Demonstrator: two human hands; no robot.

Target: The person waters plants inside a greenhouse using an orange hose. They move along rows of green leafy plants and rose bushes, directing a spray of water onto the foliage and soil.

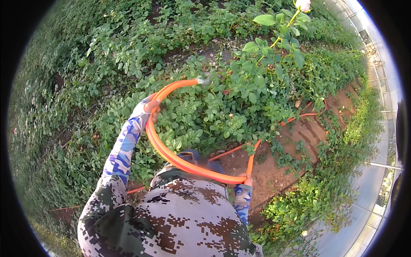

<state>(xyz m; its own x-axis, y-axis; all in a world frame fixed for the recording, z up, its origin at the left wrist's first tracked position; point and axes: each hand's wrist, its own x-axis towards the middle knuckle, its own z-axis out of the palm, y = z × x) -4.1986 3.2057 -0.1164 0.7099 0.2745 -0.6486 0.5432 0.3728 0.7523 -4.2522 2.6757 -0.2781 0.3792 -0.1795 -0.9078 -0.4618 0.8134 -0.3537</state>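
Note:
An orange hose (163,149) bends in a wide arc in front of my body. My left hand (152,107) grips it near its free end, fingers wrapped around it. Water (203,81) spurts from that end over low rose bushes (205,112). Lower right, beside my waist, my right hand (248,180) is closed on the same hose where it bends sharply; most of its fingers are hidden. From there the hose rises toward the leaves. Both forearms wear blue camouflage sleeves.
More orange hose (303,115) lies on the brown soil path (273,167) at right. A tall rose stem with a pale pink bloom (302,5) stands at upper right. Leafy plants (298,196) border the path, beside translucent sheeting (372,183) and metal bars.

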